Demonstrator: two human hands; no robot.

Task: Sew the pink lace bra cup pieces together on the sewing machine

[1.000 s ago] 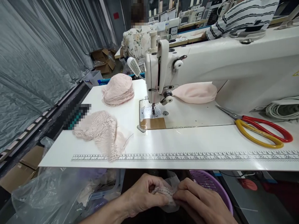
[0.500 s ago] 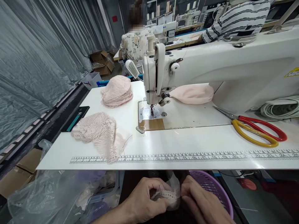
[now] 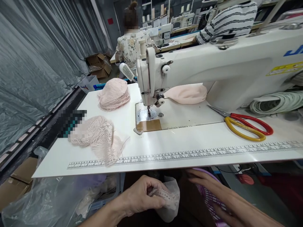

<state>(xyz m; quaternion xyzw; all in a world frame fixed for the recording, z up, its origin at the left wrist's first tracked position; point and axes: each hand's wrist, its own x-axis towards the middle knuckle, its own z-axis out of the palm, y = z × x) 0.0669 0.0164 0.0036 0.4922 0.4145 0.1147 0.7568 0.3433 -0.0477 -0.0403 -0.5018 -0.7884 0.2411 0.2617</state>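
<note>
I have my left hand (image 3: 140, 195) at the bottom centre of the frame, its back turned up, the index finger (image 3: 151, 180) curled over and the thumb (image 3: 156, 201) stretched rightward beneath it in a firm pinch. The left forearm (image 3: 105, 214) slants up to it from the bottom edge, bare, the wrist nearly straight. My right hand (image 3: 211, 186) is well apart, lower right of centre, its upper fingers (image 3: 197, 176) long and loosely extended toward the upper left (the lower part is shadowed, so from here I can't make out that thumb). The right forearm (image 3: 251, 209), also bare, slopes toward the bottom right.
</note>
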